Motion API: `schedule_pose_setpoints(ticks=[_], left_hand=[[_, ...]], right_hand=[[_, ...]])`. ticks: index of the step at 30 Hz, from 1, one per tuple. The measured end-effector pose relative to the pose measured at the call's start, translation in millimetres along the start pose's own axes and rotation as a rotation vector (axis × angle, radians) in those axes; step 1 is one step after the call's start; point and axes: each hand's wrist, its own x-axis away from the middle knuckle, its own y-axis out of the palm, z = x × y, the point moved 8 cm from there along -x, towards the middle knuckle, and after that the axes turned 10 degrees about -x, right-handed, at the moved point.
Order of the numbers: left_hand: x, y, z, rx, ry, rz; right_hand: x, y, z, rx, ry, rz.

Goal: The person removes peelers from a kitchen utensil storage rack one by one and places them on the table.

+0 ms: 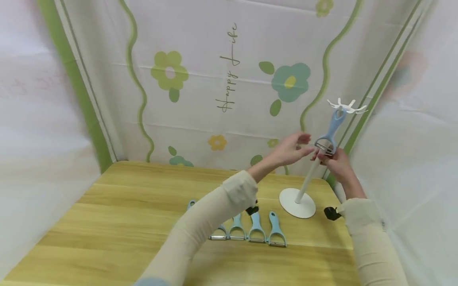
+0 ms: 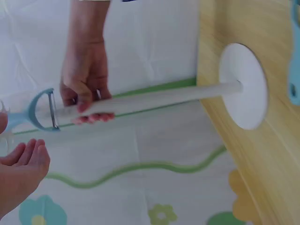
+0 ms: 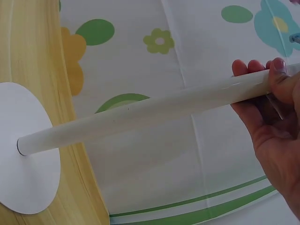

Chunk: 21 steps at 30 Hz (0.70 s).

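Observation:
A white stand has a round base (image 1: pixel 290 203), a slim pole (image 1: pixel 307 182) and a ring of hooks (image 1: pixel 352 107) on top. From one hook hangs a light blue peeler (image 1: pixel 333 127), blade end down, in front of the pole. My right hand (image 1: pixel 340 166) grips the pole just below the peeler's blade; the right wrist view shows thumb and fingers wrapped about the pole (image 3: pixel 154 110). Beside the peeler, my left hand (image 1: pixel 289 150) has its fingers loosely extended. In the left wrist view that hand (image 2: pixel 21 180) is partly cut off, its fingers apart from the blade.
Several more blue peelers, among them one at the right end (image 1: pixel 274 224), lie in a row on the wooden table (image 1: pixel 118 222), partly hidden by the left sleeve (image 1: pixel 211 210). A flower-printed curtain (image 1: pixel 200 119) hangs behind, with white sheets at both sides.

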Motion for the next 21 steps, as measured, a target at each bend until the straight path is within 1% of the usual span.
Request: schedule_pose_setpoints(ticks=[2,4,7,8,11,14,17,19,21], left_hand=[[-15.5,2.3,14.2,-0.011,0.016,0.023],[-27.7,3.5,25.3,-0.053,0.020,0.042],[-41.3,4.3,39.0,-0.105,0.024,0.057],[-44.7,4.3,42.0,-0.100,0.020,0.061],[-55.3,5.9,46.4,-0.019,-0.016,0.078],[-62.1,6.8,45.4,0.063,-0.060,0.100],[-64.2,4.9,43.7,0.125,-0.076,0.110],[-64.2,2.0,44.0,0.150,-0.075,0.105],[-64.0,-1.8,44.4,0.181,-0.086,0.105]], right_hand=[[0.0,-2,0,0.005,-0.003,0.004],[-0.3,-3,1,0.019,-0.001,0.000],[0.0,-3,1,0.056,0.001,-0.004],[0.2,-2,0,0.061,0.001,-0.009],[1.2,-1,-1,0.046,-0.007,-0.015],[3.6,3,-9,-0.013,0.001,-0.011],[7.1,9,-20,-0.042,0.021,-0.005],[8.4,11,-24,-0.024,0.034,-0.005],[7.4,10,-23,-0.002,0.038,-0.011]])
